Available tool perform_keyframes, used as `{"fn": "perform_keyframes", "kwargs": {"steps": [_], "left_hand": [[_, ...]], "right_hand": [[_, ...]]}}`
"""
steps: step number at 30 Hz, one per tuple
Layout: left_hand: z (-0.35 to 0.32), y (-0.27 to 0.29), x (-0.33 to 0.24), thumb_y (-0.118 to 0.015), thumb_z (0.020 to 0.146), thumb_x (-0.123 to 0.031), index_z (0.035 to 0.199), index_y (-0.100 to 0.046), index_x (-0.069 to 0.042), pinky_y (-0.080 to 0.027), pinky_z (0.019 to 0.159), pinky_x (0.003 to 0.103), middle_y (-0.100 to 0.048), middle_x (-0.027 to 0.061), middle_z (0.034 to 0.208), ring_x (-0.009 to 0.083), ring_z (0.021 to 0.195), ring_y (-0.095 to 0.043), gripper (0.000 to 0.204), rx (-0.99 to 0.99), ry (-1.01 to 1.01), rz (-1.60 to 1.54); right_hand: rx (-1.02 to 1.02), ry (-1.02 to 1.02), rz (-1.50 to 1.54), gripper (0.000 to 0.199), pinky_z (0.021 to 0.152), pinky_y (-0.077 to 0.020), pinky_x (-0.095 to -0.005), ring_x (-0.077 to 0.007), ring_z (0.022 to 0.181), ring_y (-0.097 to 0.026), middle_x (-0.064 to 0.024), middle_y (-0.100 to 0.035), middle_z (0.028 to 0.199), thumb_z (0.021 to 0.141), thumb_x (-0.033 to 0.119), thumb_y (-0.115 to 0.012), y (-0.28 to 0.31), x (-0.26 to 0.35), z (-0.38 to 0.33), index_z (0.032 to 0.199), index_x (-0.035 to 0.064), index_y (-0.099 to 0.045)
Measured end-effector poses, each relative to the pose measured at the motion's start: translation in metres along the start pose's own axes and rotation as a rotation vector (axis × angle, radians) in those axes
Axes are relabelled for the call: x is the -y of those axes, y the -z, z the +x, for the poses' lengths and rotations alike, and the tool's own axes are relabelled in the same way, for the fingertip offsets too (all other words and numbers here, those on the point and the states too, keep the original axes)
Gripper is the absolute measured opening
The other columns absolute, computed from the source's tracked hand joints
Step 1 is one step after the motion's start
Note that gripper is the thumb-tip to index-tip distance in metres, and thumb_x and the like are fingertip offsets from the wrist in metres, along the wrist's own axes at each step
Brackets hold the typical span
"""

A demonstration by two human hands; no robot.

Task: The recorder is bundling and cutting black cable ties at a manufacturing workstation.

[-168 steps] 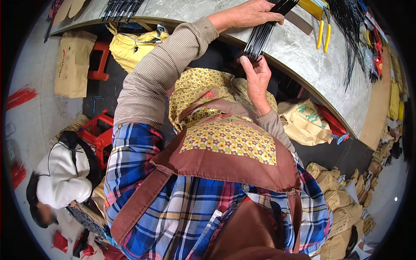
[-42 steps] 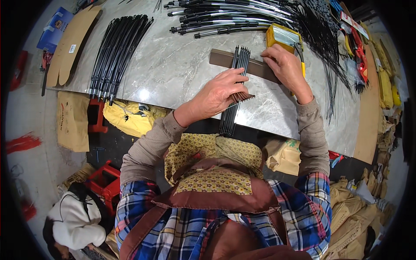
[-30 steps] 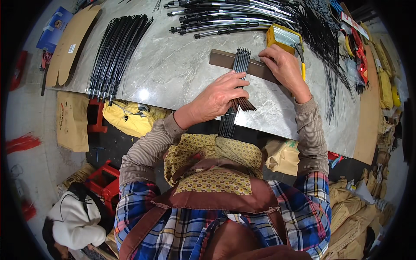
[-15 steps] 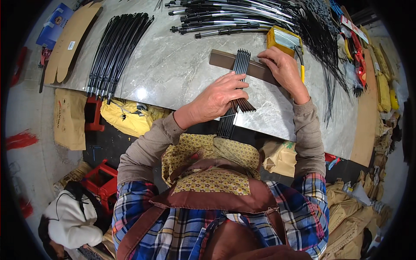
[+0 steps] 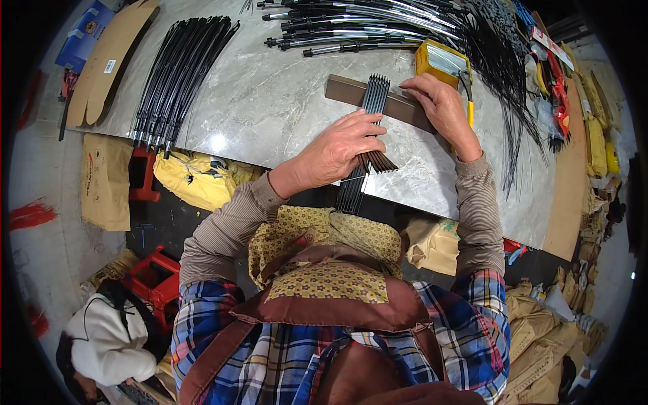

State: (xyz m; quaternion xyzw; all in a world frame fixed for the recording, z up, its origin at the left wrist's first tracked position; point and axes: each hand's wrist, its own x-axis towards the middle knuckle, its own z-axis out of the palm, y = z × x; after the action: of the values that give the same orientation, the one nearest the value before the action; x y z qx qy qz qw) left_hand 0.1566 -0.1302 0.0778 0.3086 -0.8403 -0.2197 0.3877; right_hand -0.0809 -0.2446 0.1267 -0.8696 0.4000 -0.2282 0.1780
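Grip of left hand [image 5: 341, 150] closed on black rods [image 5: 376, 98] across brown bar [image 5: 345, 88] on bench [image 5: 270, 121], right hand [image 5: 444, 108] half-curled nearby, hold unclear; light, even pressure should best align tips.

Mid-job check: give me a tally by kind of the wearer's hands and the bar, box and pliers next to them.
Hands: 2 (left hand, right hand)
Brown bar: 1
Yellow box: 1
Yellow-handled pliers: 1
Total: 5, leaving out the overlapping black rods.
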Motion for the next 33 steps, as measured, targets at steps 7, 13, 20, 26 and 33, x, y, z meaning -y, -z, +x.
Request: {"fn": "perform_keyframes", "kwargs": {"steps": [7, 13, 20, 26, 33], "left_hand": [[0.0022, 0.0011, -0.0028, -0.072, 0.081, -0.011, 0.104, -0.069, -0.009, -0.031, 0.123, 0.049, -0.064, 0.0048, 0.13, 0.0286, 0.137, -0.049, 0.024, 0.009, 0.015, 0.04], [0.0016, 0.0005, -0.0025, -0.073, 0.08, -0.011, 0.103, -0.069, -0.009, -0.031, 0.123, 0.049, -0.064, 0.0046, 0.129, 0.0285, 0.137, -0.049, 0.023, 0.003, 0.018, 0.043], [0.0021, 0.001, -0.0037, -0.063, 0.082, 0.001, 0.105, -0.065, -0.009, -0.033, 0.122, 0.047, -0.063, 0.0071, 0.125, 0.0296, 0.137, -0.047, 0.025, -0.009, -0.003, 0.035], [0.002, 0.0005, -0.0032, -0.063, 0.081, 0.001, 0.105, -0.065, -0.009, -0.033, 0.122, 0.047, -0.063, 0.0073, 0.125, 0.0296, 0.136, -0.048, 0.026, -0.007, -0.003, 0.034], [0.0001, -0.0014, -0.0007, -0.063, 0.08, 0.002, 0.105, -0.064, -0.008, -0.034, 0.121, 0.047, -0.063, 0.0074, 0.125, 0.0296, 0.135, -0.048, 0.027, -0.012, -0.009, 0.019]], "right_hand": [[-0.021, -0.016, 0.028, 0.011, 0.07, -0.0484, -0.031, -0.0183, 0.074, -0.062, -0.0018, -0.065, 0.089, 0.095, 0.01, -0.062, -0.0016, -0.0011, -0.0008, 0.101, 0.0074, -0.071], [0.018, -0.064, 0.026, 0.012, 0.07, -0.0442, -0.0278, -0.015, 0.075, -0.056, -0.002, -0.059, 0.088, 0.096, 0.005, -0.061, -0.0001, 0.0028, -0.0012, 0.104, 0.0052, -0.07], [0.008, -0.056, 0.058, 0.013, 0.071, -0.0436, -0.027, -0.0141, 0.076, -0.055, -0.002, -0.058, 0.089, 0.095, 0.003, -0.061, -0.0011, 0.0003, -0.0023, 0.104, 0.0045, -0.07], [-0.014, -0.016, 0.076, 0.013, 0.071, -0.044, -0.0268, -0.014, 0.076, -0.055, -0.002, -0.058, 0.09, 0.095, 0.003, -0.061, -0.0042, -0.0042, -0.0027, 0.104, 0.0036, -0.07], [-0.016, -0.011, 0.101, 0.014, 0.071, -0.0449, -0.0274, -0.0142, 0.075, -0.055, -0.0019, -0.059, 0.091, 0.095, 0.002, -0.06, -0.0067, -0.0013, -0.0028, 0.105, 0.0035, -0.07]]}}
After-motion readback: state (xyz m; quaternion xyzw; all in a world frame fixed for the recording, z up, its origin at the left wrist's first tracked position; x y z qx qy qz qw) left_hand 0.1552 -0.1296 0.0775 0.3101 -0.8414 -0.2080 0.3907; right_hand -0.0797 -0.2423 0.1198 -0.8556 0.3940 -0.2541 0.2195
